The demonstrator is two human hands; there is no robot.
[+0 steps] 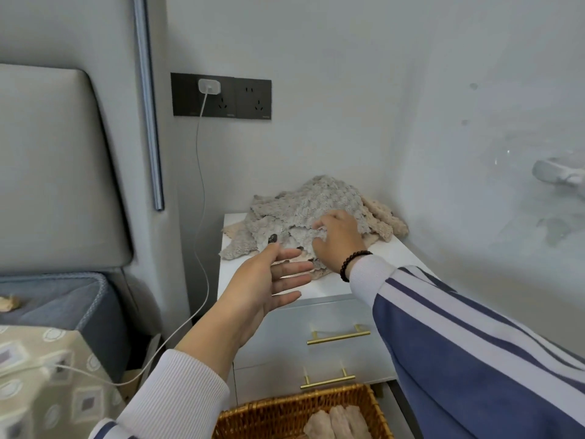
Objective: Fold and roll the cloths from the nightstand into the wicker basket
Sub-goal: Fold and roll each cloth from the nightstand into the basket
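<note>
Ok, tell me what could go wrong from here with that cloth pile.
The right hand grips the grey cloth while it still lies tangled over the beige cloths; lifting it may drag those off the nightstand. The left hand hovers open and holds nothing, so the pile has no support. The wicker basket sits low in front of the drawers, already holding rolled cloths, so a loose roll might come undone dropping in.

Two hands (262,280), two drawer handles (338,335), one basket (285,413).
</note>
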